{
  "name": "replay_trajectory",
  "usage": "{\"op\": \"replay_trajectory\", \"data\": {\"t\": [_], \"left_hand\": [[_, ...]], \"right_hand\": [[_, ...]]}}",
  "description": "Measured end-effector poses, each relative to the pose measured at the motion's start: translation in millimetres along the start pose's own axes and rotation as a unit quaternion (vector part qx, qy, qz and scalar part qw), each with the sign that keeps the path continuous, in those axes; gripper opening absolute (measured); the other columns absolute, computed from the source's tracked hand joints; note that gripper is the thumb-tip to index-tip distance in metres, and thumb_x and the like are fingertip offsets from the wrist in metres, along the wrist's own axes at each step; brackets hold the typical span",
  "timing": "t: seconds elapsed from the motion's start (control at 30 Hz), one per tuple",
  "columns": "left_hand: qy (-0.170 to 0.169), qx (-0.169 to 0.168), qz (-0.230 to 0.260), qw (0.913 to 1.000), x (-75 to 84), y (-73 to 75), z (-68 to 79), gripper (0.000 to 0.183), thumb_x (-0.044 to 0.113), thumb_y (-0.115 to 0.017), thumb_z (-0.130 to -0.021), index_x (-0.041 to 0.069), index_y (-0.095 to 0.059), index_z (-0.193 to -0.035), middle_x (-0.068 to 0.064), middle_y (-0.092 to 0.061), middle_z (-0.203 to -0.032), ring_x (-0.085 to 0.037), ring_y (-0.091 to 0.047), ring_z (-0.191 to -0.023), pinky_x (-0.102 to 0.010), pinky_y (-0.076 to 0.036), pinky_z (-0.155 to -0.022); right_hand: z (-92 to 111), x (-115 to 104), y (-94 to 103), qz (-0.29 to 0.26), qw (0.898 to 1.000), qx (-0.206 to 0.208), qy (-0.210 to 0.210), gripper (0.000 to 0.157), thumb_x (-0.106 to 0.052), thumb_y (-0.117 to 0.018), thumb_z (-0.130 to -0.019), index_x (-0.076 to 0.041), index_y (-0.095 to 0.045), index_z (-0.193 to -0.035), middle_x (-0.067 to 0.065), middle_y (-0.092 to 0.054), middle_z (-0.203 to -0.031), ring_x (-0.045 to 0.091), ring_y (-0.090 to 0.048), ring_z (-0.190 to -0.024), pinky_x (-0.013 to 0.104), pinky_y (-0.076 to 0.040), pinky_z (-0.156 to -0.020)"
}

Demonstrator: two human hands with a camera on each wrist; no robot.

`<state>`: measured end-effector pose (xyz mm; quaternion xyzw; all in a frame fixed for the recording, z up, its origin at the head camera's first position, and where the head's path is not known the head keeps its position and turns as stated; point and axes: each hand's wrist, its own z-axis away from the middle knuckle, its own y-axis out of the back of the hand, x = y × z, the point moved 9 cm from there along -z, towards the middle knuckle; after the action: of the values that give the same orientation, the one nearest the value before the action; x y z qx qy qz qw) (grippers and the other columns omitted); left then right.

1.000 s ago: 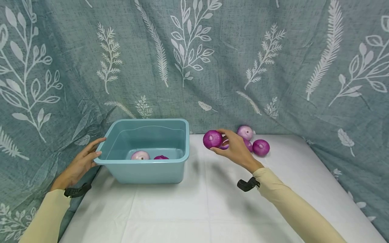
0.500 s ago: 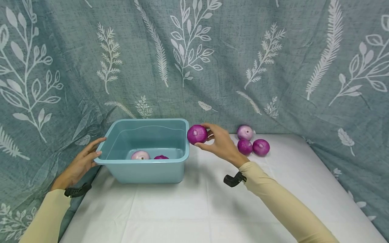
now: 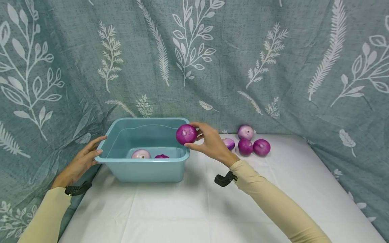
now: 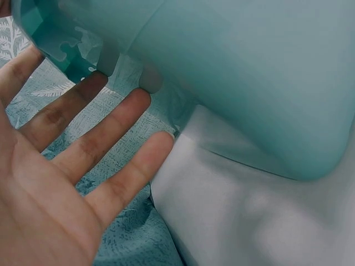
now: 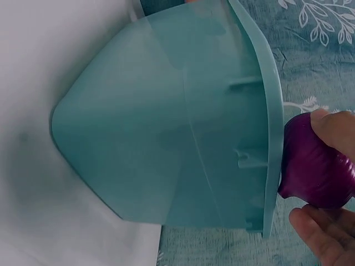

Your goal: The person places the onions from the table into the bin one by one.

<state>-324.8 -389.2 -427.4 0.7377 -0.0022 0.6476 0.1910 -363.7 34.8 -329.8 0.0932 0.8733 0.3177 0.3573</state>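
My right hand grips a purple onion between thumb and fingers, over the right rim of a light blue plastic tub. In the right wrist view, this onion appears beside the tub's rim, its pointed end toward it. Inside the tub lie a pale pinkish onion and a purple onion, both partly hidden by the front wall. With fairly straight, spread fingers, my left hand touches the tub's left side at the rim. The left wrist view shows its fingers against the outer wall.
Several more onions sit at the back right of the white-covered table: a pale one, purple ones and one partly behind my right hand. A leaf-patterned curtain hangs behind the table and along its sides.
My right hand has carried the purple onion leftward from near the onion group to the tub's right rim. The left hand has stayed in place at the tub.
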Motion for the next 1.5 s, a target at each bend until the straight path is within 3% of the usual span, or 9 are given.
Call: {"op": "replay_trajectory", "data": {"t": [0.27,0.47,0.83,0.97,1.2,1.33,1.5], "left_hand": [[-0.003,-0.005,-0.002,1.0,-1.5,-0.5,-1.4,0.059,0.024,-0.04,-0.114,0.028,-0.015,-0.167,-0.004,0.003,-0.173,-0.044,-0.005,-0.153,-0.023,-0.047,-0.093],[-0.002,-0.004,0.001,1.0,-0.8,-1.2,-1.6,0.059,0.023,-0.04,-0.114,0.027,-0.015,-0.167,-0.005,0.004,-0.173,-0.045,-0.003,-0.153,-0.023,-0.047,-0.093],[-0.001,-0.001,-0.004,1.0,-0.2,-1.7,-1.3,0.06,0.023,-0.041,-0.113,0.027,-0.015,-0.167,-0.009,0.001,-0.173,-0.043,-0.01,-0.153,-0.023,-0.047,-0.093],[0.001,0.001,-0.005,1.0,-0.1,-2.0,-0.6,0.06,0.023,-0.041,-0.113,0.029,-0.016,-0.167,-0.011,0.0,-0.172,-0.038,-0.017,-0.151,-0.023,-0.048,-0.094],[-0.002,0.006,-0.009,0.9999,0.8,-0.9,0.1,0.06,0.023,-0.042,-0.113,0.028,-0.017,-0.167,-0.014,-0.004,-0.172,-0.014,-0.032,-0.141,-0.023,-0.048,-0.093],[0.0,0.004,-0.009,1.0,1.3,-1.8,0.2,0.06,0.024,-0.042,-0.113,0.029,-0.016,-0.167,-0.014,-0.002,-0.172,-0.025,-0.027,-0.147,-0.023,-0.048,-0.094],[-0.001,0.0,-0.008,1.0,2.0,-3.2,0.1,0.06,0.023,-0.041,-0.113,0.029,-0.016,-0.167,-0.013,0.0,-0.172,-0.039,-0.017,-0.151,-0.023,-0.047,-0.094]], "right_hand": [[-1,-12,-12.6,-0.002,0.999,-0.019,0.038,0.073,-0.024,-0.092,-0.081,-0.007,-0.056,-0.142,0.006,-0.063,-0.132,0.018,-0.066,-0.098,0.03,-0.058,-0.085],[1,-12,-17.2,0.001,0.999,-0.031,0.043,0.072,-0.024,-0.091,-0.082,-0.009,-0.056,-0.143,0.006,-0.064,-0.128,0.019,-0.067,-0.097,0.031,-0.058,-0.084],[11,-3,-7.9,0.007,0.999,-0.029,0.044,0.059,-0.021,-0.086,-0.087,-0.007,-0.061,-0.138,0.007,-0.066,-0.127,0.022,-0.068,-0.097,0.031,-0.057,-0.087],[18,15,3.8,0.036,0.999,-0.021,0.024,0.056,-0.024,-0.084,-0.09,-0.01,-0.061,-0.139,0.007,-0.067,-0.126,0.019,-0.067,-0.097,0.032,-0.057,-0.085],[37,67,37.6,0.087,0.996,0.0,-0.019,0.053,-0.024,-0.083,-0.091,-0.013,-0.063,-0.139,0.008,-0.067,-0.127,0.024,-0.066,-0.097,0.038,-0.058,-0.081],[56,100,61.2,0.093,0.994,0.013,-0.059,0.053,-0.02,-0.083,-0.091,-0.01,-0.063,-0.139,0.011,-0.066,-0.127,0.031,-0.066,-0.1,0.043,-0.057,-0.082],[78,139,89.5,0.139,0.985,0.026,-0.101,0.053,-0.015,-0.084,-0.089,-0.004,-0.062,-0.137,0.019,-0.064,-0.124,0.039,-0.065,-0.102,0.054,-0.052,-0.089]]}}
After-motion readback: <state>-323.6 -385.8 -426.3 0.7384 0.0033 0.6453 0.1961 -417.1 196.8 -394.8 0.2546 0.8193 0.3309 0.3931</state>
